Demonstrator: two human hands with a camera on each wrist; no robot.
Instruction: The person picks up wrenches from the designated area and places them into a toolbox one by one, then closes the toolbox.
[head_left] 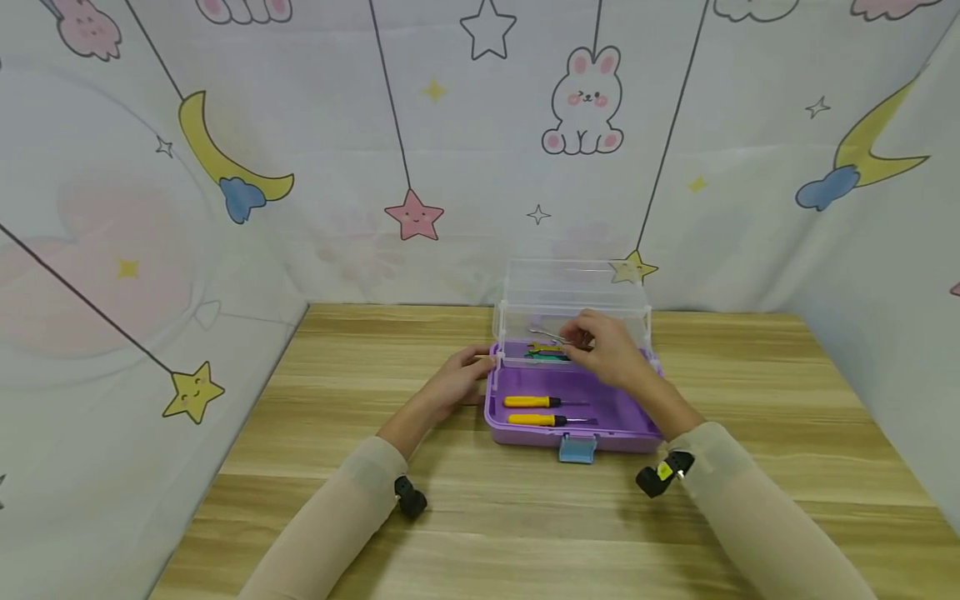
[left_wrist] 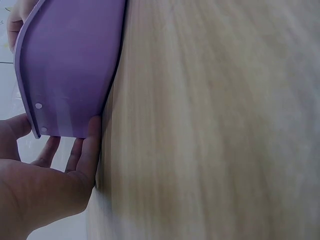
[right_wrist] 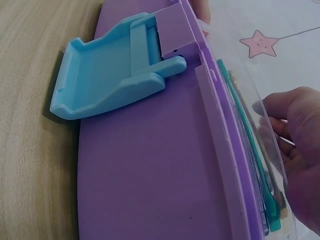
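Observation:
A purple toolbox [head_left: 622,444] with a raised clear lid [head_left: 570,287] stands on the table. My left hand [head_left: 450,383] holds its left end; the left wrist view shows the thumb at the rim and fingers around the corner of the purple wall [left_wrist: 70,65]. Over the back of the box, my right hand [head_left: 606,350] pinches a silver wrench [head_left: 549,335]. Beneath it lie a gold-coloured wrench [head_left: 542,348] and a green tool [head_left: 546,357], seen through clear plastic. Two yellow-handled screwdrivers [head_left: 531,402] lie in the front of the box.
A light blue latch [head_left: 577,450] hangs folded down at the box's front. The wooden table [head_left: 495,525] reaches back to a printed curtain [head_left: 480,167], close behind the lid. Small black cameras are worn on both wrists.

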